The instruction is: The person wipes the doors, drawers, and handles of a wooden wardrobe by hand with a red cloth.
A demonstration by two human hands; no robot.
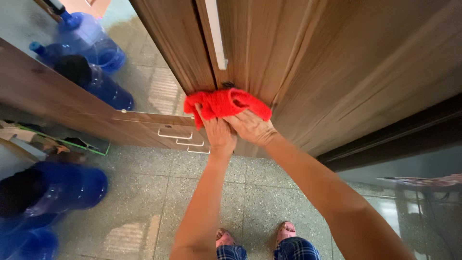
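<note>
Head view, one entry. Red cloth (pixel 225 103): bunched, pressed flat against the front of a wooden door (pixel 298 62), just below the lower end of a long metal handle (pixel 216 33). Left hand (pixel 219 134): fingers spread on the cloth's lower left part, pressing it to the wood rather than clenching. Right hand (pixel 251 127): laid beside the left and touching it, palm on the cloth's lower right part, fingers tucked under the fabric. Both forearms bare, reaching up from below. Floor (pixel 144 192): speckled grey tiles. Blue water bottles (pixel 91 45): several, standing at upper left; more at lower left, blurred. Low wooden drawers (pixel 178 130) with metal pulls behind the hands. Pink slippers (pixel 284 230) at bottom.
</note>
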